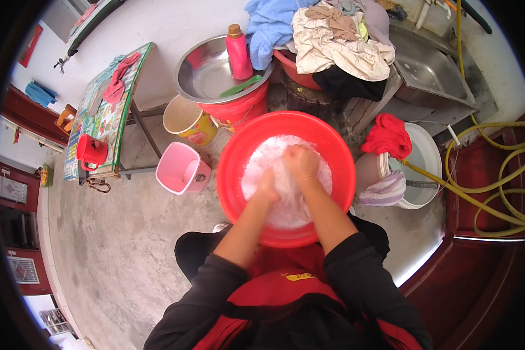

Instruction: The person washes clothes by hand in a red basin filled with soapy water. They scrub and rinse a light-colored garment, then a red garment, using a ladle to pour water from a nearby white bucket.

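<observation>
A large red plastic basin point(231, 175) stands before me, with white suds point(262, 153) across the water inside. My right hand point(304, 162) is closed in a fist around the upper part of a pale wet cloth point(288, 186). Against the cloth's left side, my left hand point(267, 187) grips it lower down, with its fingers mostly hidden. Both hands are slightly blurred. The cloth's lower part merges with the foam, so its full shape cannot be made out.
Behind the basin, a steel bowl point(197, 83) holds a pink bottle point(239, 54) and a green-handled brush point(240, 86). Laundry point(319, 39) overflows a red tub point(288, 65). A pink bin point(177, 168) stands left; a white bucket point(435, 153) and yellow hose point(463, 201) are right.
</observation>
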{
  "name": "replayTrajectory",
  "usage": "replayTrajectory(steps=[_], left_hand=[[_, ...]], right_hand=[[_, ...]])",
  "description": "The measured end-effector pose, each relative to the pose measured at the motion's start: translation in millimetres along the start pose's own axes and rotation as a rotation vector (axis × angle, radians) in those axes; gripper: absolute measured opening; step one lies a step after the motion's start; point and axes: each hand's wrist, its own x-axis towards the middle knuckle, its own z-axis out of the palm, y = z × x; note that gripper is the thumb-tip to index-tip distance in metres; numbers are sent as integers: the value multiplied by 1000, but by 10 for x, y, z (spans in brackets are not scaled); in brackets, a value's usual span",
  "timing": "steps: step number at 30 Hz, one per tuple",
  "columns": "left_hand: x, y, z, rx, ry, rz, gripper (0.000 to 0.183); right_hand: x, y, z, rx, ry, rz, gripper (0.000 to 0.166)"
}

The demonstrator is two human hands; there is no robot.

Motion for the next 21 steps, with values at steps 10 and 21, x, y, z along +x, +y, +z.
replayTrajectory(steps=[10,21], left_hand=[[-442,600,303,2037,312,295,53],[-471,1022,272,1763,69,-1,32]], right_hand=[[-182,397,-404,-276,-242,-28,40],[139,317,-762,-201,-621,-66,24]])
